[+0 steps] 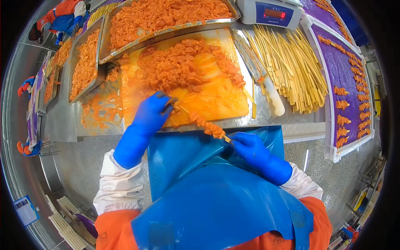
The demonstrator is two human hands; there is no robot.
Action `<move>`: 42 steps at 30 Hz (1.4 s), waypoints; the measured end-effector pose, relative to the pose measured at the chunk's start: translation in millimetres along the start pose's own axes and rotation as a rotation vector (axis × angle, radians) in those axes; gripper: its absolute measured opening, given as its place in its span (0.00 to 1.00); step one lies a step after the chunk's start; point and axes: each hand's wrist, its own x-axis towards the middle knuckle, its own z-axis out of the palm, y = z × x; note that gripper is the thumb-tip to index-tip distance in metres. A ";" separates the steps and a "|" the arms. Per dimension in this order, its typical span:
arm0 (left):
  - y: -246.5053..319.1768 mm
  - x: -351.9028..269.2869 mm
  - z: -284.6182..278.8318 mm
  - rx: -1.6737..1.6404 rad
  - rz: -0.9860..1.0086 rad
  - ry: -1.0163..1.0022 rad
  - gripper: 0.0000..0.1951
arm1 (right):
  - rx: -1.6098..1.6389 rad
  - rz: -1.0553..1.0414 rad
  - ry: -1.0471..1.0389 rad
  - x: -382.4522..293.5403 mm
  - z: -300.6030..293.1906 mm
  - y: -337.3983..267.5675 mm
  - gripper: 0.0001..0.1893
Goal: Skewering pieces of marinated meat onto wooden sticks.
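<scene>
My right hand, in a blue glove, grips the flat end of a bamboo skewer at the near edge of the cutting board. Pieces of orange marinated meat are threaded along the skewer. At its other end my left hand, also blue-gloved, pinches a small piece of meat between thumb and fingers, close to the tip. Beyond the hands, a pile of marinated meat lies on the yellow cutting board, with a thinner strip of meat along the board's right side.
A metal tray of meat stands behind the board, a smaller tray at left. Right are a knife, loose bamboo skewers, a scale and a purple-lined white crate holding skewered meat. Co-workers stand far left.
</scene>
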 end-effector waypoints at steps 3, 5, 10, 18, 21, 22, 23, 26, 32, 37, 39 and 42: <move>1.6 0.6 2.0 -0.041 -0.055 0.047 0.16 | -0.041 -0.023 -0.024 2.0 -6.0 -2.9 0.11; -4.8 3.2 4.3 -0.014 0.103 0.030 0.13 | -0.063 -0.010 -0.036 5.0 -10.4 -7.8 0.11; -5.4 -0.2 6.5 -0.030 0.111 0.087 0.15 | -0.220 -0.119 -0.013 8.8 -8.4 -16.2 0.10; 16.0 -7.3 13.5 -0.064 -0.209 0.216 0.13 | -0.119 -0.098 0.002 4.5 -1.4 -2.9 0.10; 17.8 -6.2 12.6 -0.059 -0.248 0.178 0.12 | -0.133 -0.100 0.014 7.3 3.2 -5.9 0.09; 18.9 -6.2 11.9 -0.023 -0.276 0.163 0.12 | -0.137 -0.095 0.020 7.7 5.8 -8.1 0.09; 19.5 -6.1 11.5 0.014 -0.304 0.148 0.12 | -0.135 -0.095 0.021 8.0 8.6 -9.7 0.09; 18.4 -5.8 11.9 0.068 -0.225 0.188 0.11 | -0.110 -0.092 -0.009 8.2 11.1 -13.4 0.09; 21.7 -5.6 14.5 0.001 -0.212 0.170 0.08 | -0.217 -0.141 -0.027 24.8 0.5 -26.4 0.09; 24.5 -3.2 9.9 0.077 -0.214 0.162 0.09 | -0.244 -0.182 -0.020 33.4 4.5 -24.1 0.11; 22.8 -2.4 9.2 0.082 -0.216 0.153 0.09 | -0.245 -0.200 -0.001 34.6 8.3 -21.5 0.11; 16.1 -3.7 10.0 0.088 -0.186 0.145 0.09 | -0.245 -0.204 0.019 40.6 19.3 -24.0 0.11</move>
